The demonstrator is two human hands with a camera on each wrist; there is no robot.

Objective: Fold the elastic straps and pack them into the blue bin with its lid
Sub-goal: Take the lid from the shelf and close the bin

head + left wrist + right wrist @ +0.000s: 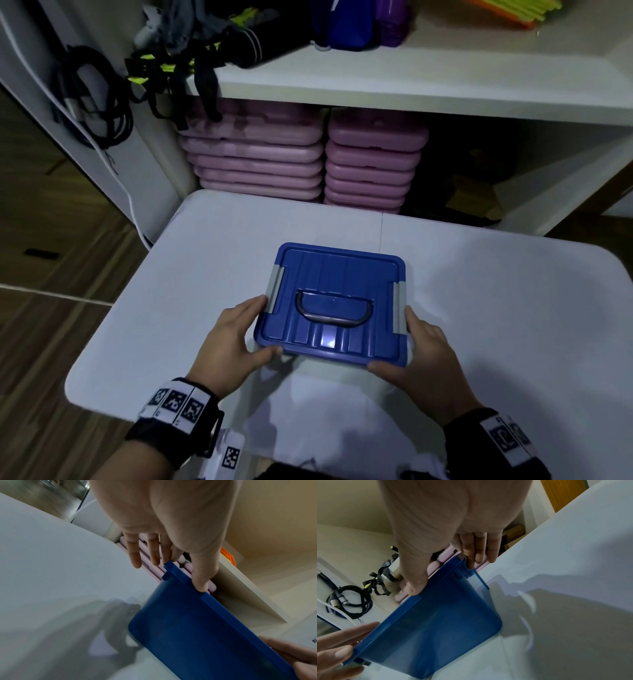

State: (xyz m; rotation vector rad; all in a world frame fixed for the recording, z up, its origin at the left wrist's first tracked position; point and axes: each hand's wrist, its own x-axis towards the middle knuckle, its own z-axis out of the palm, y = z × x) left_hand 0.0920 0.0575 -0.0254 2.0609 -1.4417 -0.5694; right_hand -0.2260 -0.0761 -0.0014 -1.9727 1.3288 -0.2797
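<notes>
The blue bin [334,301] stands on the white table [496,308] with its lid on, grey latches at both sides and a handle lying flat on top. My left hand [239,329] grips its near left corner, thumb on the front rim and fingers beside the left latch. At the near right corner my right hand [419,346] holds it the same way. The left wrist view shows the thumb [202,580] on the rim of the bin [197,628]. Black and yellow elastic straps [164,68] hang off the shelf at upper left.
Two stacks of pink cases [257,154] fill the shelf opening behind the table. Coiled black cables [92,99] hang at the left. A blue bag [349,24] and orange-yellow items [513,10] lie on the shelf top [411,75]. Wooden floor lies left of the table.
</notes>
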